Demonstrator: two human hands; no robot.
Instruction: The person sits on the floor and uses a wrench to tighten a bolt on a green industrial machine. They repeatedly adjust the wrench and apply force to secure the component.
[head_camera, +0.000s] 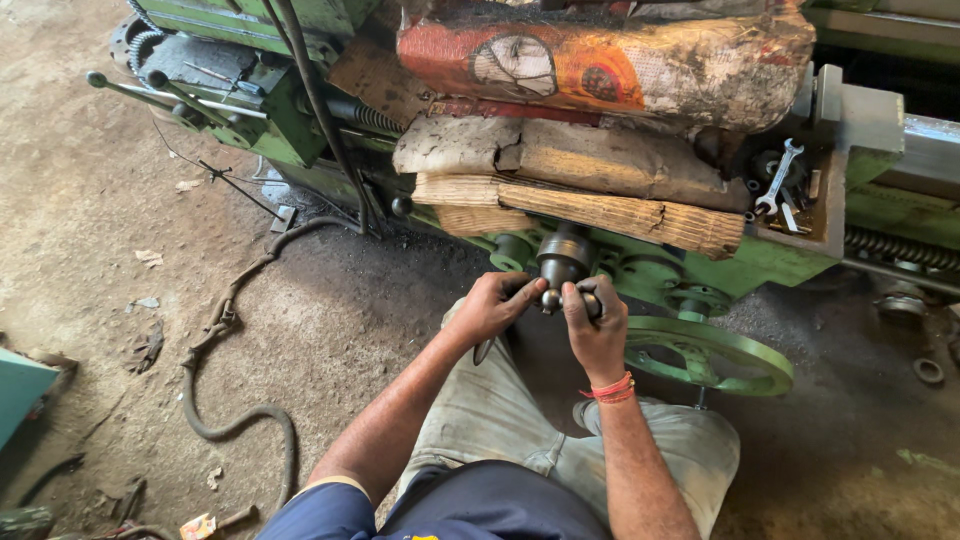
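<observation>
dusty, oil-dark workshop floor (120, 200) spreads around us, with a thick hose (225, 330) snaking across it and scraps lying about. we are crouched in front of a green lathe (790, 260), its bed heaped with worn sacks and rolled matting (600, 130), and a small tray at its right end holding a spanner (780, 175) among other loose tools.

our left hand (492, 305) and right hand (597, 325) meet just below the matting, at a dark round handle hub (563, 258) on the lathe's front. the left grip is closed around a slim dark tool (483, 350) whose tail pokes out under the palm; its working end goes in toward the small ball knob (551, 298) between the hands. the right grip is wrapped around a short lever or knob just beside that ball, fingers curled shut over it. exactly what the tool bites on is hidden by the fingers, so we can only say it seems to be a fastener at the hub.

as for progress, we judge the work to be mid-way at most: the hub and its knob sit on the machine, both hands are on them, and nothing has been laid off on the floor beside us. the green handwheel (715, 355) just to the right is untouched.
</observation>
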